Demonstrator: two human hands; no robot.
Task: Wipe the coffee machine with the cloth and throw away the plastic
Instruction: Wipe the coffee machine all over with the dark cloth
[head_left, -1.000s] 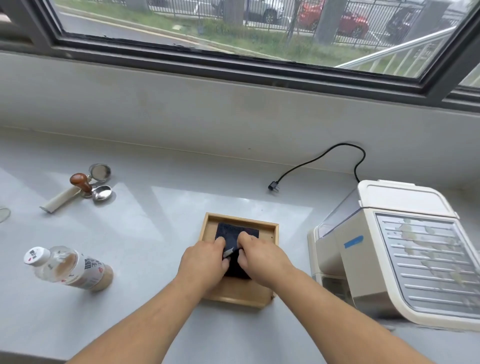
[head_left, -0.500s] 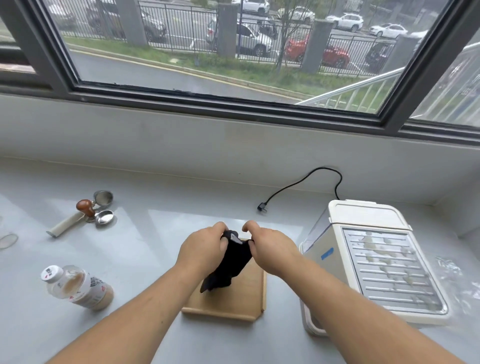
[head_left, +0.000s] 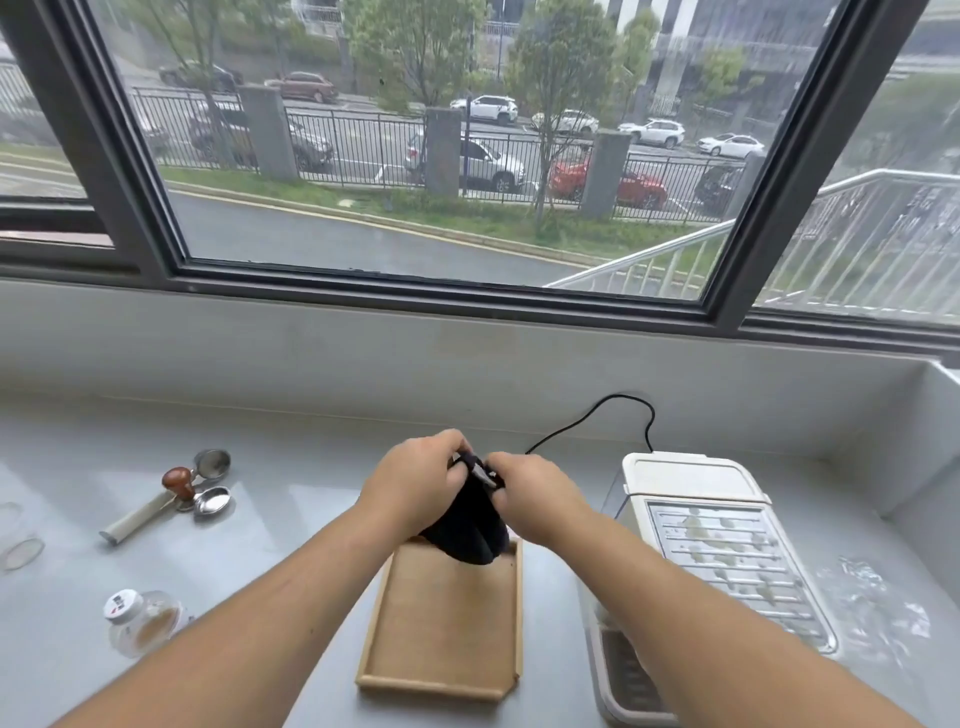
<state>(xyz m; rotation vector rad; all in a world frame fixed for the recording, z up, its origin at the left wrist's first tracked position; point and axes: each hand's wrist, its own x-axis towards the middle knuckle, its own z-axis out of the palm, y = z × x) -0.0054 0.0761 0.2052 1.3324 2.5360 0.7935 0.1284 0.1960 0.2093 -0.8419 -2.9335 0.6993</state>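
The left hand (head_left: 415, 483) and right hand (head_left: 535, 493), close together, both pinch the top of the dark cloth (head_left: 467, 530) above the wooden tray (head_left: 441, 623). The coffee machine (head_left: 696, 499) stands to their right, nearer the right hand, and what looks like crumpled plastic (head_left: 872, 608) lies beyond it on the tabletop (head_left: 291, 519).

Top of the dark cloth (head_left: 470, 535) hidden within the left grip (head_left: 415, 478) and right grip (head_left: 535, 493). Coffee machine (head_left: 717, 525): base cut off by the lower edge, front corner covered by the right forearm (head_left: 701, 629). Clear plastic (head_left: 872, 603) blurred, outline uncertain; bottle (head_left: 137, 621) label too small to read.
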